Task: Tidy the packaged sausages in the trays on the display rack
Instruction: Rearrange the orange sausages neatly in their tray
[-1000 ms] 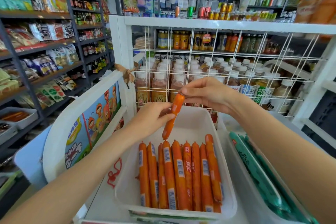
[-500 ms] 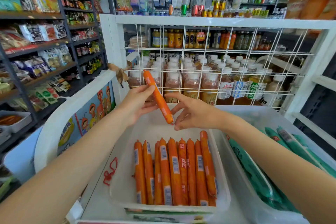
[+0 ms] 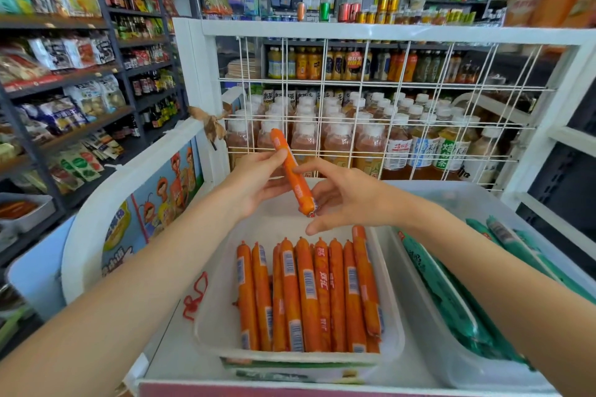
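left hand [image 3: 254,182], right hand [image 3: 346,200], sausage [image 3: 292,171] above tray [image 3: 219,267]

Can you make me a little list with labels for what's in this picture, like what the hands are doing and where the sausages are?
place: shop display rack
left hand: grips the upper part of one orange sausage
right hand: fingertips touch that sausage's lower end
held sausage: tilted, in the air above the white tray
white tray: a row of orange sausages lying side by side in its near half
right tray: green sausages
behind: white wire grid with bottled drinks beyond it
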{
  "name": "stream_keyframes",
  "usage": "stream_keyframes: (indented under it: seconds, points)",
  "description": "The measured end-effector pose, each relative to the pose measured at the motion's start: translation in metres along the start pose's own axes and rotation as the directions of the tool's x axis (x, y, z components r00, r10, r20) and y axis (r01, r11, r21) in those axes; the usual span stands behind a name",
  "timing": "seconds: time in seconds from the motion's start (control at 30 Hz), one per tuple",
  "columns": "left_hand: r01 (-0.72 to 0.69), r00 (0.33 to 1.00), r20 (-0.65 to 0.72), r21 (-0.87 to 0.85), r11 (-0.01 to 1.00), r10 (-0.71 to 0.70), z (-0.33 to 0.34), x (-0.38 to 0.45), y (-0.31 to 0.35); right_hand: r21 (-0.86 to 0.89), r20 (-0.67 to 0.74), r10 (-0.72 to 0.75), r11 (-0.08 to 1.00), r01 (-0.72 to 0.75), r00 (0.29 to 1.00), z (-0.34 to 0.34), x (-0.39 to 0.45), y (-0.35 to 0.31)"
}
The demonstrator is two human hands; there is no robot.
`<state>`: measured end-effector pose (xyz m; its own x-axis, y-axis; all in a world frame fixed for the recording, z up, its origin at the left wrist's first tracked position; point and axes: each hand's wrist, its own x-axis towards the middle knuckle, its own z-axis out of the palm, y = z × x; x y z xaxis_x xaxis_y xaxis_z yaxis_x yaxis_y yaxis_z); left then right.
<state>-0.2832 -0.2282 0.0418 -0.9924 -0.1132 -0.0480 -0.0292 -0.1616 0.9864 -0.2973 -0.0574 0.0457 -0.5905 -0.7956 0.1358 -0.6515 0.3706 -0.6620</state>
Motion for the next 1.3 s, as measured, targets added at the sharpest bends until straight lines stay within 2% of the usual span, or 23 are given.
stream_keyframes:
  seconds: [0.13, 0.2, 0.3, 0.33, 0.4, 0.47, 0.5, 0.53, 0.6, 0.63, 0.7, 0.73, 0.77, 0.8, 0.9, 0.97, 1.03, 1.13, 1.2, 1.23, 1.27, 1.3]
  points:
    - [0.013, 1.000, -0.001, 0.015, 1.000, -0.013, 0.002, -0.004, -0.001, 0.010, 0.027, 0.024, 1.000, -0.024, 0.999, 0.000, -0.003, 0.004]
    - [0.040, 0.999, -0.003, 0.053, 0.998, -0.040, 0.001, -0.007, -0.005, 0.022, 0.119, 0.080, 0.996, -0.083, 0.990, -0.003, -0.006, 0.003]
    - [0.095, 0.992, 0.055, 0.286, 0.954, -0.116, 0.001, -0.016, -0.018, 0.028, 0.262, 0.156, 0.985, -0.170, 0.952, -0.015, -0.011, 0.002]
    - [0.115, 0.983, 0.086, 0.387, 0.915, -0.160, 0.002, -0.021, -0.024, -0.007, 0.230, 0.166, 0.986, -0.169, 0.959, -0.019, -0.010, 0.003]
    - [0.154, 0.953, 0.146, 0.524, 0.838, -0.266, 0.009, -0.031, -0.034, -0.150, 0.069, 0.180, 0.974, -0.168, 0.981, -0.020, -0.007, 0.012]
    - [0.146, 0.932, 0.178, 0.615, 0.775, -0.317, 0.014, -0.035, -0.041, -0.239, 0.044, 0.226, 0.948, -0.209, 0.973, -0.013, -0.003, 0.019]
    - [0.087, 0.945, 0.166, 0.703, 0.706, -0.282, 0.013, -0.034, -0.042, -0.259, 0.095, 0.253, 0.940, -0.222, 0.963, -0.007, -0.001, 0.022]
    - [-0.006, 0.970, 0.148, 0.813, 0.582, -0.196, 0.008, -0.031, -0.041, -0.285, 0.148, 0.273, 0.932, -0.224, 0.951, -0.001, 0.001, 0.025]
    - [-0.155, 0.985, 0.169, 0.961, 0.230, -0.044, -0.009, -0.025, -0.035, -0.365, 0.185, 0.283, 0.909, -0.202, 0.941, 0.007, 0.005, 0.030]
    - [-0.187, 0.980, 0.190, 0.980, 0.071, -0.049, -0.020, -0.021, -0.036, -0.411, 0.171, 0.280, 0.892, -0.190, 0.945, 0.009, 0.009, 0.031]
    - [-0.234, 0.965, 0.193, 0.940, -0.248, -0.180, -0.039, -0.014, -0.039, -0.480, 0.112, 0.249, 0.861, -0.167, 0.962, 0.015, 0.016, 0.031]
    - [-0.258, 0.954, 0.173, 0.889, -0.377, -0.245, -0.045, -0.011, -0.044, -0.490, 0.105, 0.208, 0.862, -0.131, 0.973, 0.020, 0.020, 0.028]
    - [-0.267, 0.947, 0.143, 0.848, -0.459, -0.286, -0.049, -0.007, -0.049, -0.476, 0.128, 0.146, 0.877, -0.068, 0.981, 0.027, 0.024, 0.024]
    - [-0.265, 0.944, 0.120, 0.829, -0.493, -0.306, -0.051, -0.002, -0.055, -0.444, 0.171, 0.075, 0.896, 0.009, 0.982, 0.034, 0.028, 0.019]
    - [-0.273, 0.944, 0.139, 0.840, -0.468, -0.300, -0.049, 0.006, -0.059, -0.370, 0.295, -0.074, 0.910, 0.186, 0.953, 0.059, 0.035, 0.007]
    - [-0.324, 0.941, 0.255, 0.866, -0.380, -0.221, -0.048, 0.005, -0.055, -0.368, 0.362, -0.139, 0.887, 0.278, 0.922, 0.073, 0.037, 0.009]
    - [-0.375, 0.926, 0.346, 0.889, -0.263, -0.152, -0.049, 0.004, -0.050, -0.443, 0.400, -0.157, 0.829, 0.340, 0.903, 0.084, 0.034, 0.014]
    - [-0.378, 0.922, 0.365, 0.921, -0.094, -0.132, -0.052, 0.006, -0.050, -0.593, 0.429, -0.108, 0.715, 0.370, 0.897, 0.094, 0.028, 0.014]
    - [-0.357, 0.921, 0.365, 0.930, 0.081, -0.136, -0.047, 0.008, -0.046, -0.627, 0.432, -0.097, 0.683, 0.376, 0.897, 0.092, 0.025, 0.014]
    - [-0.355, 0.919, 0.372, 0.925, 0.136, -0.130, -0.044, 0.009, -0.043, -0.635, 0.424, -0.097, 0.677, 0.372, 0.900, 0.087, 0.024, 0.013]
    - [-0.357, 0.920, 0.374, 0.923, 0.147, -0.117, -0.042, 0.010, -0.041, -0.643, 0.414, -0.096, 0.673, 0.365, 0.905, 0.084, 0.024, 0.015]
    - [-0.358, 0.924, 0.369, 0.927, 0.115, -0.098, -0.043, 0.012, -0.040, -0.648, 0.403, -0.094, 0.673, 0.356, 0.910, 0.082, 0.024, 0.015]
